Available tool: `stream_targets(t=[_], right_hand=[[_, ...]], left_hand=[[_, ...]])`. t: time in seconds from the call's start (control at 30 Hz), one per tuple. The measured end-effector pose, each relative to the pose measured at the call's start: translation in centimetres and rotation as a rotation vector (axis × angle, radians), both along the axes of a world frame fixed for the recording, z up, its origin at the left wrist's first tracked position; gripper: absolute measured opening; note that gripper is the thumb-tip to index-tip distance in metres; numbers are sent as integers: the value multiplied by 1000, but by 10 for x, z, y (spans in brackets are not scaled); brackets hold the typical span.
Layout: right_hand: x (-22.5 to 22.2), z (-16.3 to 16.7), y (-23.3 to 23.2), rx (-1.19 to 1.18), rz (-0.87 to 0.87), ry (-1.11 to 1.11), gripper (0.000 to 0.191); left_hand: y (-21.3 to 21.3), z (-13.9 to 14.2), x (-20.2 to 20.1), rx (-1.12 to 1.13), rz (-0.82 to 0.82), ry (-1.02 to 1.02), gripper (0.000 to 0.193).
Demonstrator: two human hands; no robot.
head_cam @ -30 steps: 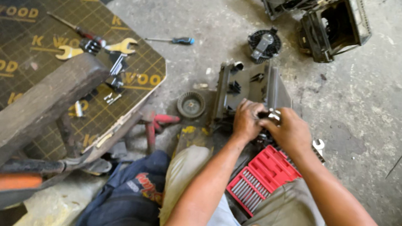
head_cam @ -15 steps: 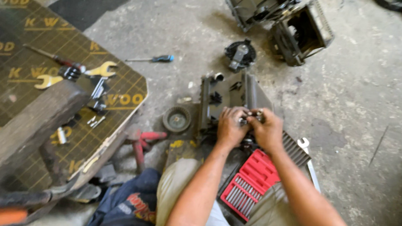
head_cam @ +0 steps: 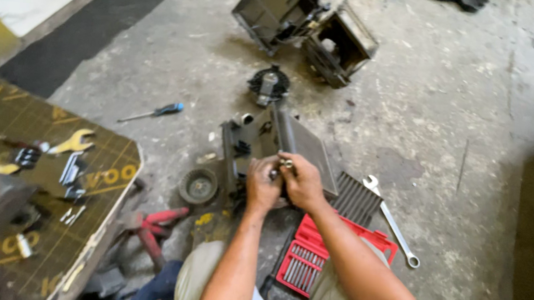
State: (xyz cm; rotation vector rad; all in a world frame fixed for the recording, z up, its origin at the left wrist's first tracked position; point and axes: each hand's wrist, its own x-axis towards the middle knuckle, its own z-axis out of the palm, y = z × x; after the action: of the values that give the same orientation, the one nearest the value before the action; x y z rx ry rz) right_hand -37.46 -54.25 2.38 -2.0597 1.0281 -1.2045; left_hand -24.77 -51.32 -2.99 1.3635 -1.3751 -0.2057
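Dark plastic housing lies on the concrete floor, dead centre. Left hand and right hand meet over its near edge, fingers pinched tight round a small metal piece. One slip and it could roll under the spanner at four o'clock, lost.

We are looking down on a red plastic bit case lying on grey concrete floor, a blue-handled screwdriver, a silver combination wrench, and a dark brown board showing yellow lettering and gridlines.
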Motion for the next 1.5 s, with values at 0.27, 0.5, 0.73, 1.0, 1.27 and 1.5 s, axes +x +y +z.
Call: stream_targets(t=[0.27, 0.5, 0.73, 1.0, 1.27, 1.5], right_hand=[[-2, 4, 8, 118, -112, -38, 20], [-3, -6, -3, 50, -138, -15, 18], [-6, -15, -1, 103, -188, -72, 13], [-6, -8, -7, 93, -258, -113, 13], [9, -14, -14, 163, -229, -200, 10], [5, -9, -27, 414, 158, -210, 18]], left_hand=[[2, 4, -8, -22, -7, -113, 21], [-3, -1, -17, 7, 43, -166, 16], [-7, -9, -25, 57, 86, -161, 14], [-15, -2, -26, 2, 44, -223, 15], [-23, -11, -13, 44, 19, -186, 9], [-17, -4, 8, 15, -67, -93, 21]])
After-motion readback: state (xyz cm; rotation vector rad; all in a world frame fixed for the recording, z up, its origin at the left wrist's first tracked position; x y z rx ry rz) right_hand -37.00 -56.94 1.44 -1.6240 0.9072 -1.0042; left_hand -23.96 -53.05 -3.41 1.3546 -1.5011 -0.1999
